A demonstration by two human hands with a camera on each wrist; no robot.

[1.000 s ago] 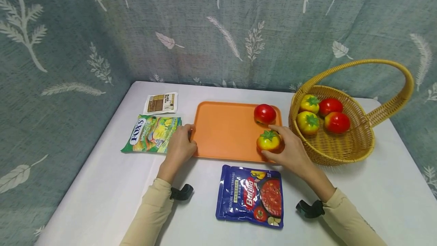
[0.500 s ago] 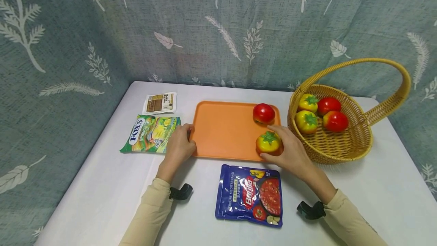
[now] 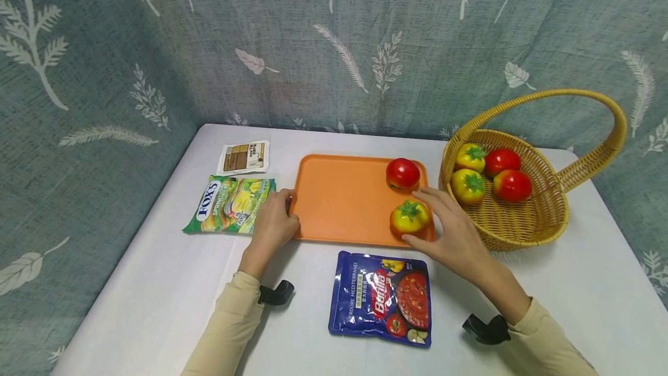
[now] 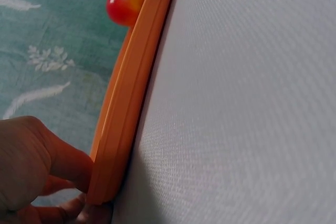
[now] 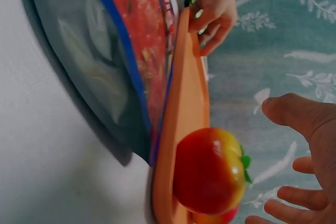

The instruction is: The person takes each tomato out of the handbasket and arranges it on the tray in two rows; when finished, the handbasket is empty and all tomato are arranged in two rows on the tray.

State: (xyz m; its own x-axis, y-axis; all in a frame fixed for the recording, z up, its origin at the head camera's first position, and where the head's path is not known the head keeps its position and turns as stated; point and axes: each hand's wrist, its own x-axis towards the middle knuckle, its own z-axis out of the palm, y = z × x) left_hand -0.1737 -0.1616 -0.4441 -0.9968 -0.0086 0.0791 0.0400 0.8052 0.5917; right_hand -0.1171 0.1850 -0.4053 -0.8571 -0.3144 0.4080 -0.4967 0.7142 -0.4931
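My left hand point(image 3: 273, 219) pinches the left edge of an orange tray point(image 3: 339, 199); the left wrist view shows its thumb and fingers at the rim near a corner. On the tray's near right part sits a yellow-and-red toy tomato point(image 3: 409, 218) with a green leafy top. Around its right side my right hand point(image 5: 310, 150) is spread, and the right wrist view shows a gap between its fingers and the tomato. Behind that tomato, a red fruit point(image 3: 403, 173) lies by the tray's far right corner.
A wicker basket point(image 3: 514, 228) with several red and yellow fruits stands right of the tray. Nearest the front lies a blue sauce pouch point(image 3: 381, 297). On the left are a green candy bag point(image 3: 229, 205) and a small brown-and-white packet point(image 3: 244, 158).
The right hand's fingers have loosened from the tomato and the hand has drawn back slightly to the right, leaving it on the tray. My left hand stays at the tray's edge.
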